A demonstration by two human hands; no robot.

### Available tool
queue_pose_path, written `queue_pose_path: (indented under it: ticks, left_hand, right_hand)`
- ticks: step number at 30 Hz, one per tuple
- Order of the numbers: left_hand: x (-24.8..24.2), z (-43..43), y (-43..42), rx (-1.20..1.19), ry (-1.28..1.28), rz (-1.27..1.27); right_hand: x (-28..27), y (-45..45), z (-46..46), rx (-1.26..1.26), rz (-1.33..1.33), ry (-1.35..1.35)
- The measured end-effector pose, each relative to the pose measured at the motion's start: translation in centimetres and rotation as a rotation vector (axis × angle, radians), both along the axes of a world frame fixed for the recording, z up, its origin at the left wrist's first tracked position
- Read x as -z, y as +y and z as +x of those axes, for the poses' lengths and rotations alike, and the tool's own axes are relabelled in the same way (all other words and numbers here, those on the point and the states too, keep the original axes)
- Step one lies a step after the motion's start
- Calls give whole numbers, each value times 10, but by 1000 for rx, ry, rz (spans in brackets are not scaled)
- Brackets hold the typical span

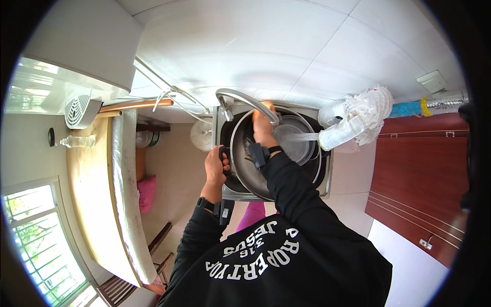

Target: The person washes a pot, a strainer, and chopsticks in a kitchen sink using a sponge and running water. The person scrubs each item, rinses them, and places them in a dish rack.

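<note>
My left hand [215,167] grips the black handle [223,154] of a large grey metal pan [253,182]. The pan is in the stainless steel sink [326,184], its handle at the left rim. My right hand [263,129] reaches over the pan's interior, partly behind the curved metal faucet [249,99]. Its fingertips look orange and blurred, so whether they hold something is unclear. Right of this hand sits a clear round plastic bowl [307,153]. A stream of water [303,136] runs towards it from a whitish tube-like spout [341,132].
Ruffled white plastic wrapping [374,109] surrounds the spout's back end. A white bag [201,134] is left of the sink. Further left are a wooden tabletop [92,172] and a clear bottle [78,141]. A dark red door-like panel [418,172] is at right.
</note>
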State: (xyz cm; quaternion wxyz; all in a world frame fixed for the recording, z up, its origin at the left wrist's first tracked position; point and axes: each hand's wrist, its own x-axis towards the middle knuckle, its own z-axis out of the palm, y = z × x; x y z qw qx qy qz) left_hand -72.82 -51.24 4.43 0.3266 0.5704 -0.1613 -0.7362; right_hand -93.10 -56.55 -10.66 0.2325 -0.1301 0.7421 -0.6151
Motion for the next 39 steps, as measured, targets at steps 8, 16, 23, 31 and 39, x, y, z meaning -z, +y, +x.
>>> queue_pose_path:
  ticks: [8, 16, 23, 31, 39]
  left_hand:
    - [2, 7, 1, -41, -14, 14]
    - [5, 11, 1, 24, -46, -71]
    - [-53, -42, 31, 200, -1017, -1226]
    - [49, -127, 61, 278, -279, 280]
    - [117, -154, 60, 44, 152, 557]
  right_hand:
    - [-101, 123, 84, -923, 7, -462]
    - [-156, 178, 12, -1173, 188, -267]
    - [-151, 176, -65, -885, 59, 263]
    - [-85, 162, -90, -1018, 472, 811]
    - [28, 164, -108, -1487, 611, 537]
